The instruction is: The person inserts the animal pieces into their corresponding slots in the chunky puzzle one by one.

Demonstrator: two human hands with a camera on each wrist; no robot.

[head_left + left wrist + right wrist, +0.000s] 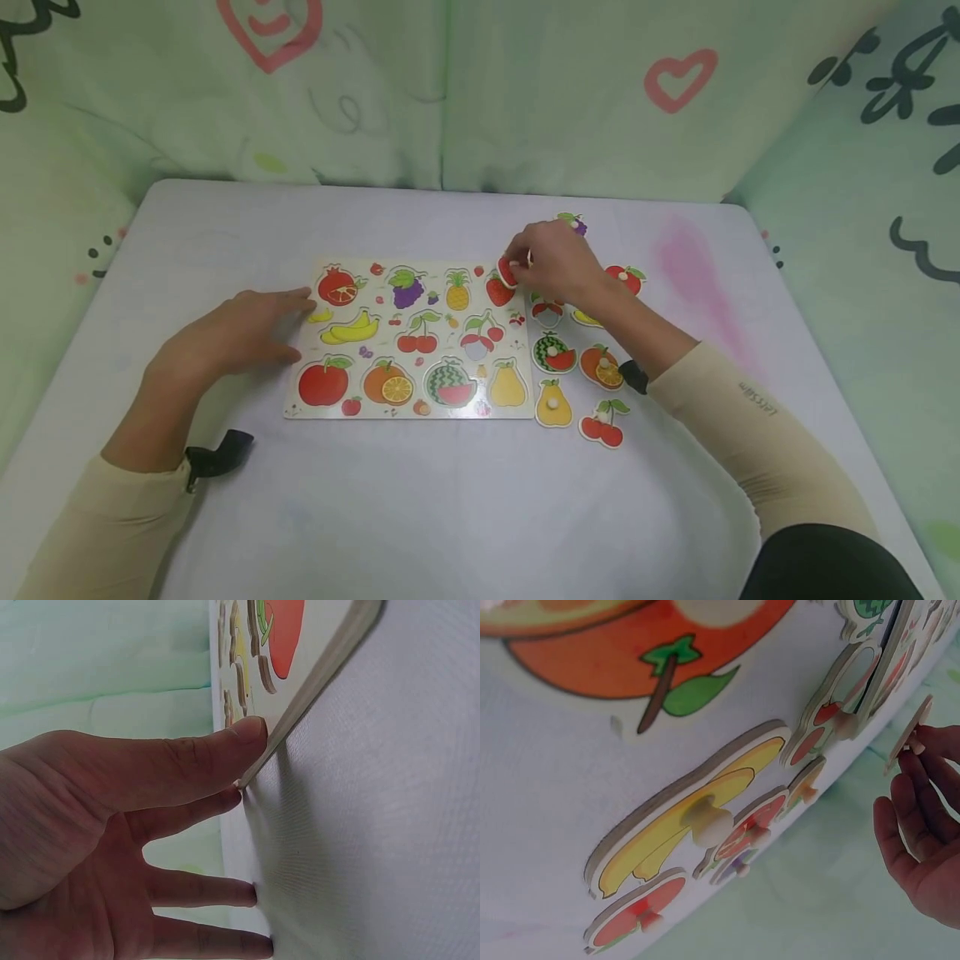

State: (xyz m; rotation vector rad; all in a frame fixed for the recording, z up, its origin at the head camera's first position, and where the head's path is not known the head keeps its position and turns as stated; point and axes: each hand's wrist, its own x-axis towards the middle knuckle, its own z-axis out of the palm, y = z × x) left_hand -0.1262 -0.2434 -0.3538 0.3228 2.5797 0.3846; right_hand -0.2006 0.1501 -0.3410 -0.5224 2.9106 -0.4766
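Note:
A white fruit puzzle board [522, 343] lies flat on the table. At its left edge, my left hand [228, 337] has its fingers extended, with the thumb tip on the board's corner area in the left wrist view. My right hand [558, 260] pinches a red fruit-shaped puzzle piece [507, 272] by its small knob. That piece is tilted over the board's top right corner and partly overlaps the printed strawberry [498, 293]. In the right wrist view the held piece [909, 736] appears edge-on, thumb and fingers at the knob and the other fingers loosely bent.
Right of the board lie several loose knobbed pieces: watermelon [553, 354], orange [600, 367], pear [553, 404], cherries [602, 425], apple [626, 279] and grapes [573, 223]. A banana piece [682, 817] lies partly under my right forearm in the head view. Green printed curtains surround the table.

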